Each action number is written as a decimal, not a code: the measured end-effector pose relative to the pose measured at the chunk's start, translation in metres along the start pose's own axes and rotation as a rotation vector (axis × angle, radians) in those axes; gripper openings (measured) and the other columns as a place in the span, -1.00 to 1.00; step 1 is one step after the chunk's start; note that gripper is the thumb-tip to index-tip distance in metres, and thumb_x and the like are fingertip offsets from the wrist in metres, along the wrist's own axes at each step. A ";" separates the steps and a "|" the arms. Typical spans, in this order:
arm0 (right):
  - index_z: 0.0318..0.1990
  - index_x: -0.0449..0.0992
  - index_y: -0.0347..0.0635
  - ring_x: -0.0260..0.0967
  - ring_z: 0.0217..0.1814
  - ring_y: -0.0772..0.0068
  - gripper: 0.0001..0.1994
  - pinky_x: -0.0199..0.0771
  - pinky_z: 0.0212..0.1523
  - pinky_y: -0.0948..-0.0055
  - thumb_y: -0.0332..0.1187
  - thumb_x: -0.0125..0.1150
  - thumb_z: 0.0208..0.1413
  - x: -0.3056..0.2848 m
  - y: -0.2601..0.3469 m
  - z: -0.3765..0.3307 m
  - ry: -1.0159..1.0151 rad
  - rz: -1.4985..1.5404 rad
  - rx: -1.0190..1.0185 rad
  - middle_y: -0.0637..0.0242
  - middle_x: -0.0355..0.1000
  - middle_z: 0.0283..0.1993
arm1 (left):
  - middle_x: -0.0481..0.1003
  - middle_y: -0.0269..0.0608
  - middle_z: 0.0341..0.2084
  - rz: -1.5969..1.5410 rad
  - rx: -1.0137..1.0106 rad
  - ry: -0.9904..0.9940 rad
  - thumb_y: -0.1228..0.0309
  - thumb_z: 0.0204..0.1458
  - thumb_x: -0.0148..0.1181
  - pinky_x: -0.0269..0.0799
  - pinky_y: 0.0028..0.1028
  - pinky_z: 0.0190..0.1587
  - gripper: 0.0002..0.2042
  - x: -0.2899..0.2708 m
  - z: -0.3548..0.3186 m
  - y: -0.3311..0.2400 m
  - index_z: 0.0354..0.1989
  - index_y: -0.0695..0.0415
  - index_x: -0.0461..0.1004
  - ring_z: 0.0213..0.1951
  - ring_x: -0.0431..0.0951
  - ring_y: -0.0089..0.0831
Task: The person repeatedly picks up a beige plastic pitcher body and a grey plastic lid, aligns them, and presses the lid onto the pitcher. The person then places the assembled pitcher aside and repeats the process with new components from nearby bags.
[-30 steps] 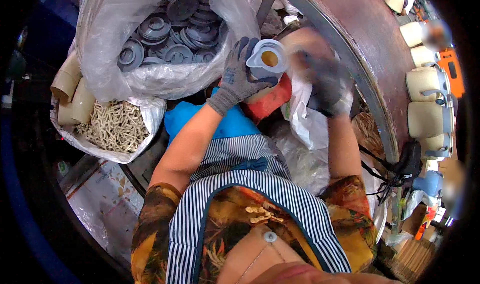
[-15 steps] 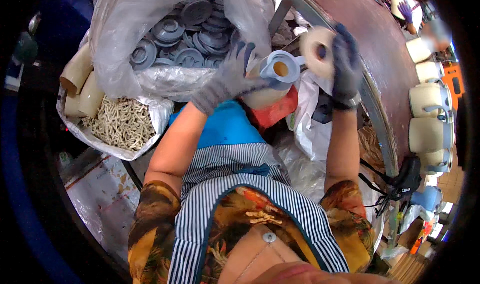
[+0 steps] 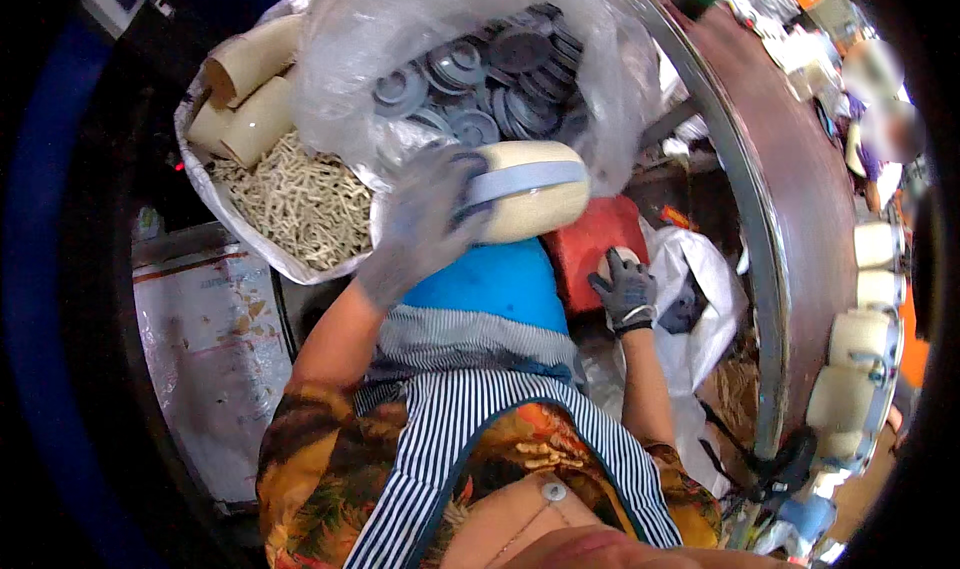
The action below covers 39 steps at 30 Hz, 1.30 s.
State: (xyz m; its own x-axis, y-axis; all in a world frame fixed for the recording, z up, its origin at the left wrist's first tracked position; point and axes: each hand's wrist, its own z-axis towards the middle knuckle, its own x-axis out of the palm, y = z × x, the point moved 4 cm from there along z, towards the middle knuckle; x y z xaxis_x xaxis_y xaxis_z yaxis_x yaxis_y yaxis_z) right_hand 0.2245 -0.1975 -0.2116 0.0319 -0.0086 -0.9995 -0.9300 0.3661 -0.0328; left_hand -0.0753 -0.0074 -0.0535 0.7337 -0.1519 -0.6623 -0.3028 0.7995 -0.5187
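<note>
My gloved left hand [image 3: 425, 214], blurred, grips one end of a cream jug [image 3: 540, 214]. The jug lies on its side above my lap, with a blue-grey strip [image 3: 530, 179], possibly its handle, running along the upper side. My right hand [image 3: 630, 294], in a dark grey glove, is closed over a small round cream piece [image 3: 618, 259]. That piece rests against the red block [image 3: 590, 234]; the fingers hide most of it, so its kind is unclear. Blue cloth [image 3: 490, 284] covers my lap below the jug.
A clear plastic bag [image 3: 340, 79] of grey round lids [image 3: 460, 64] stands ahead. To the left, a white sack [image 3: 270, 254] holds small cream pieces [image 3: 295, 204] and cream tubes [image 3: 260, 119]. A metal-edged table [image 3: 755, 169] curves along the right, with several cream jugs [image 3: 850, 409] beyond.
The jug has gone from upright, opening up, to lying on its side. My right hand has dropped from beside a blurred cream ring near the table edge to the red block. The view has shifted.
</note>
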 end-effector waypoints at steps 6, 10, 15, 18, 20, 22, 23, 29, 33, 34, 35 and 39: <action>0.02 0.51 -0.19 0.45 -0.02 0.05 -0.63 0.46 -0.06 0.19 -0.26 0.28 0.07 -0.102 0.160 0.146 -0.268 0.525 -0.373 0.02 0.49 -0.09 | 0.41 -0.02 0.00 -0.329 -0.683 -0.499 0.49 0.08 0.14 0.24 -0.32 0.20 -0.65 -0.083 -0.143 0.085 0.05 0.32 0.36 0.10 0.38 -0.26; 0.16 0.35 -0.27 0.38 0.08 0.36 -0.47 0.41 0.07 0.36 -0.25 0.34 0.07 0.048 0.261 0.310 0.217 1.393 -0.244 0.21 0.45 0.03 | 0.41 -0.09 0.00 -0.531 -0.824 -0.553 0.48 0.15 0.10 0.23 -0.39 0.19 -0.63 -0.074 -0.171 0.110 0.12 0.35 0.32 0.05 0.37 -0.33; 0.20 0.30 -0.27 0.39 0.04 0.34 -0.35 0.47 0.03 0.40 -0.48 0.45 -0.10 0.055 0.299 0.345 0.128 1.753 -0.018 0.24 0.41 0.08 | 0.42 -0.16 -0.03 -0.429 -0.872 -0.442 0.57 0.07 0.14 0.25 -0.44 0.15 -0.62 -0.084 -0.174 0.107 0.10 0.31 0.34 0.02 0.38 -0.39; 0.13 0.41 -0.25 0.40 -0.01 0.46 -0.51 0.47 0.02 0.44 -0.40 0.37 0.01 0.025 0.289 0.319 0.461 1.744 -0.065 0.28 0.42 0.08 | 0.43 -0.18 -0.07 -0.383 -0.854 -0.509 0.50 0.10 0.16 0.26 -0.46 0.11 -0.66 -0.091 -0.188 0.109 0.06 0.29 0.37 -0.01 0.39 -0.42; 0.14 0.42 -0.16 0.42 -0.01 0.45 -0.56 0.47 0.03 0.46 -0.29 0.31 0.11 0.022 0.281 0.307 0.683 1.744 0.123 0.31 0.44 0.04 | 0.44 -0.20 -0.10 -0.568 -0.947 -0.626 0.44 0.13 0.17 0.28 -0.47 0.08 -0.69 -0.085 -0.195 0.116 0.02 0.29 0.39 -0.04 0.40 -0.45; 0.15 0.43 -0.09 0.42 -0.07 0.45 -0.59 0.51 -0.08 0.45 -0.27 0.29 0.15 0.013 0.305 0.298 0.822 2.108 0.195 0.36 0.47 -0.10 | 0.46 -0.25 -0.19 -0.731 -0.981 -0.776 0.32 0.18 0.19 0.32 -0.50 -0.01 -0.69 -0.088 -0.185 0.114 -0.03 0.28 0.42 -0.13 0.41 -0.52; 0.13 0.44 -0.07 0.42 -0.12 0.45 -0.61 0.52 -0.13 0.43 -0.25 0.28 0.16 0.005 0.328 0.289 0.859 2.291 0.190 0.39 0.47 -0.16 | 0.46 -0.25 -0.19 -0.710 -0.954 -0.758 0.31 0.18 0.18 0.33 -0.51 -0.03 -0.69 -0.095 -0.179 0.104 -0.03 0.27 0.42 -0.14 0.42 -0.53; 0.07 0.46 -0.22 0.45 -0.03 0.22 -0.54 0.44 -0.02 0.27 -0.21 0.33 0.04 -0.006 0.282 0.293 0.097 1.677 0.072 0.21 0.47 0.04 | 0.49 -0.22 -0.15 -0.729 -0.950 -0.902 0.32 0.22 0.13 0.37 -0.48 -0.04 -0.70 -0.122 -0.208 0.077 0.02 0.26 0.42 -0.11 0.45 -0.49; 0.24 0.28 -0.27 0.37 0.13 -0.06 -0.27 0.41 0.10 0.21 -0.10 0.37 -0.06 -0.117 0.196 0.150 -0.530 0.513 -0.537 -0.02 0.27 0.28 | 0.44 -0.07 0.05 -0.802 -0.746 -1.003 0.32 0.28 0.01 0.39 -0.29 0.10 -0.64 -0.135 -0.264 0.080 0.15 0.28 0.33 0.05 0.45 -0.31; 0.24 0.28 -0.26 0.31 0.19 -0.13 -0.26 0.36 0.15 0.14 -0.06 0.36 -0.06 -0.114 0.180 0.100 -0.377 0.475 -0.503 -0.07 0.23 0.30 | 0.44 -0.03 0.06 -0.884 -0.712 -0.959 0.30 0.31 -0.07 0.39 -0.24 0.11 -0.62 -0.139 -0.262 0.079 0.19 0.28 0.30 0.04 0.47 -0.24; 0.24 0.28 -0.25 0.26 0.25 -0.19 -0.25 0.31 0.20 0.07 -0.02 0.35 -0.07 -0.107 0.169 0.054 -0.224 0.438 -0.476 -0.11 0.18 0.32 | 0.43 0.01 0.08 -0.966 -0.677 -0.926 0.27 0.34 -0.15 0.39 -0.19 0.12 -0.60 -0.138 -0.259 0.076 0.22 0.28 0.27 0.04 0.48 -0.16; 0.26 0.21 -0.30 0.00 0.42 -0.25 -0.19 0.03 0.37 -0.05 0.05 0.32 -0.03 -0.023 0.148 -0.057 0.140 0.728 -0.489 -0.15 0.08 0.38 | 0.44 0.01 0.04 -1.024 -0.672 -0.797 0.19 0.34 -0.13 0.41 -0.20 0.07 -0.57 -0.121 -0.226 0.052 0.18 0.30 0.28 0.00 0.49 -0.17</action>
State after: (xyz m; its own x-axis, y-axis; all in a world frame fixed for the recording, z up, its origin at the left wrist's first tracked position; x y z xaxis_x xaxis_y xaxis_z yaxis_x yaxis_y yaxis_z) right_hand 0.0653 -0.1959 -0.1935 -0.6435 -0.0540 -0.7635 -0.7558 -0.1127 0.6450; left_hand -0.3174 -0.0787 -0.1231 0.8662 0.0580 0.4962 0.4903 0.0917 -0.8667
